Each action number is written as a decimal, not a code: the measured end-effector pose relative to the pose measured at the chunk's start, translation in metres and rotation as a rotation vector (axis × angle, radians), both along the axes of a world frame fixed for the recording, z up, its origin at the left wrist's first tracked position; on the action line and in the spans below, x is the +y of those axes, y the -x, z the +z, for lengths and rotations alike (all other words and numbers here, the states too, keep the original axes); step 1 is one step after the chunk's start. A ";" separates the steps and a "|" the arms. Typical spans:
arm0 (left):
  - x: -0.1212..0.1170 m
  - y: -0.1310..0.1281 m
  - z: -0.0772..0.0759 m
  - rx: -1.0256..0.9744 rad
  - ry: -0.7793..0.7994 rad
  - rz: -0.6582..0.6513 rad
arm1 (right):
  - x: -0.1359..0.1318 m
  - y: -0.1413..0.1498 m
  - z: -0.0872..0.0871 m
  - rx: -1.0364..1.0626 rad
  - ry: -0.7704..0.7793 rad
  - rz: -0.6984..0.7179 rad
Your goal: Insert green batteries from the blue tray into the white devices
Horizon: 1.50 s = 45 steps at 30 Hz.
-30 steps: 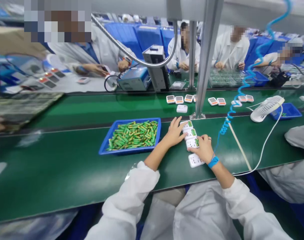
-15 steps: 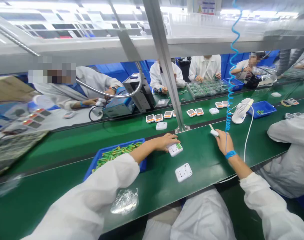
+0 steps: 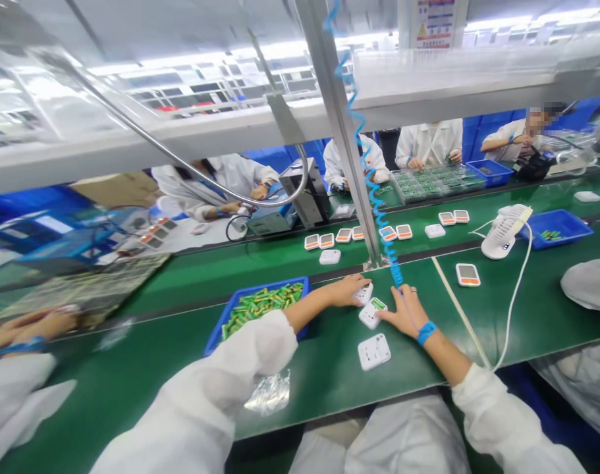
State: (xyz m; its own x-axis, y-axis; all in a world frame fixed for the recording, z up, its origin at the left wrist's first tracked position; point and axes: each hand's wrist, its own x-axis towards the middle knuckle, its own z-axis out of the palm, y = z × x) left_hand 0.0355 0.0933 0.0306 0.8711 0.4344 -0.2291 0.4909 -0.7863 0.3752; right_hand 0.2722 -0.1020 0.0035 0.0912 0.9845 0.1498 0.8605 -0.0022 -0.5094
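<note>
My left hand (image 3: 348, 291) reaches over the belt, its fingers bent round a white plastic device (image 3: 363, 293) that they partly hide. My right hand (image 3: 408, 311) is spread, the thumb at the edge of a second white device (image 3: 369, 318), which lies back up with green batteries (image 3: 379, 303) in its slot. Nearer to me lies a third white device (image 3: 373, 352), also back up. Left of my left hand stands a blue tray (image 3: 219, 327) heaped with green batteries (image 3: 265, 304). On the right, a white and orange device (image 3: 467, 275) rests screen up.
A metal post (image 3: 346, 125) and a coiled blue cord (image 3: 371, 178) stand before me. A white fan (image 3: 504, 232) with a cable and another blue tray (image 3: 559, 227) are at right. Crumpled clear plastic (image 3: 269, 394) lies near the front edge. Co-workers sit opposite and beside me.
My right hand has come left from the far right, without the white object it held, to the battery-filled device. My left hand is now on the device behind it. The view has shifted.
</note>
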 end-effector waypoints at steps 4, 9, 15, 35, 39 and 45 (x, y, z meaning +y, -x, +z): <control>-0.009 0.006 -0.001 -0.019 -0.059 0.111 | 0.004 0.034 0.008 0.006 0.155 0.061; -0.030 0.010 -0.003 -0.089 -0.065 0.192 | -0.003 0.033 0.014 0.086 0.216 0.092; -0.049 0.011 -0.008 -0.207 -0.061 0.268 | -0.011 0.052 0.020 0.020 0.198 0.081; -0.107 -0.105 -0.037 -0.477 -0.095 -0.051 | -0.038 -0.138 -0.006 -0.109 -0.138 0.073; -0.099 -0.174 -0.035 -0.498 -0.076 -0.127 | -0.032 -0.159 -0.003 -0.098 -0.117 -0.080; -0.113 -0.248 -0.023 -0.473 -0.081 -0.159 | -0.025 -0.188 0.011 -0.076 -0.151 -0.253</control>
